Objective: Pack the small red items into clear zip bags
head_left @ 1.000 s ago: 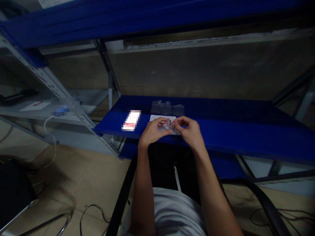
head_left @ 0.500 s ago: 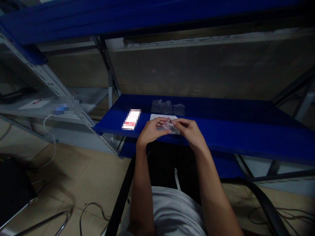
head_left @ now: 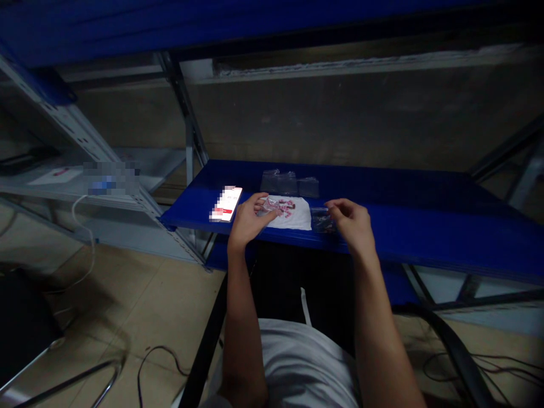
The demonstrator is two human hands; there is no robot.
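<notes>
My left hand (head_left: pixel 250 220) is closed on a small clear plastic bag (head_left: pixel 270 206), whose film shows between thumb and fingers over the left part of a white cloth or paper sheet (head_left: pixel 302 220). Small pink and dark pieces (head_left: pixel 289 206) lie on that sheet. To its right is another clear plastic bag (head_left: pixel 322 221) with small dark bits in or under it. My right hand (head_left: pixel 352 220) is at this bag's upper right, thumb and forefinger pinched together. What the pinch holds, if anything, is too small to make out.
Several flat clear bags (head_left: pixel 280 182) lie behind the sheet on the blue shelf (head_left: pixel 408 221). A lit phone (head_left: pixel 232 203) rests to the left, near the front edge. Metal uprights (head_left: pixel 187 113) and an upper blue shelf (head_left: pixel 272 25) frame the space. A chair armrest (head_left: pixel 454 345) is at my right.
My hands were together over the sheet; they have moved apart, the left one leftward with clear film in it, the right one rightward. The pink pieces and the right-hand bag are now uncovered.
</notes>
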